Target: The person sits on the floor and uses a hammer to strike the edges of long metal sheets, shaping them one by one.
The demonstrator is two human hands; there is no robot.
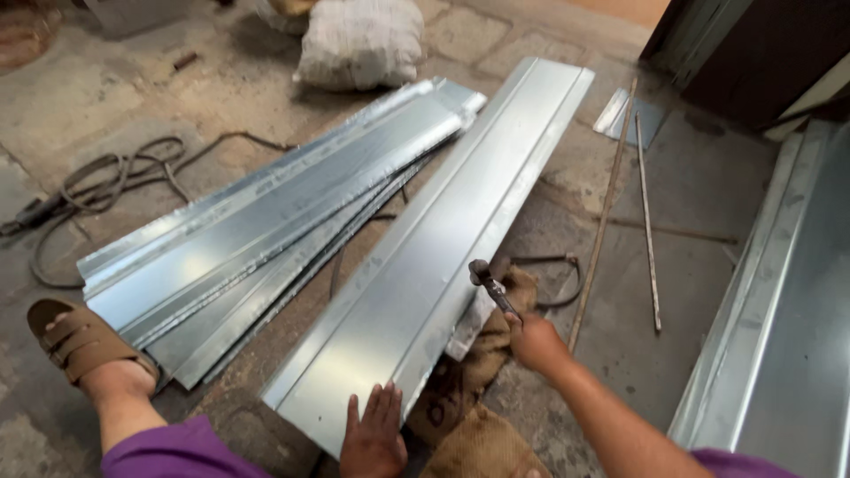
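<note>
- So the long galvanized sheet-metal panel [443, 257] lies flat on the concrete floor [106, 97], running from right in front of us diagonally up and away to the right, with a folded ridge along each long edge.
- Our right hand [534, 341] is clenched around the handle of a small hammer [492, 287]; the head sits right at the panel's right edge, though we can't really tell if it's touching the metal.
- Our left hand [374, 436] is pressed flat on the panel's near end, fingers spread out, not gripping anything.
- Burlap sacking [469, 389] is bunched under the panel's right edge, just beneath the hammer hand.
- To the left there's a stack of similar metal panels [266, 230], overlapping each other, just beside ours.
- Our sandalled foot [80, 341] rests near that stack's near end.
- Two thin metal rods [646, 221] lie on the floor to the right, a cable [115, 177] coils at far left, and a white sack [359, 40] sits up top.
</note>
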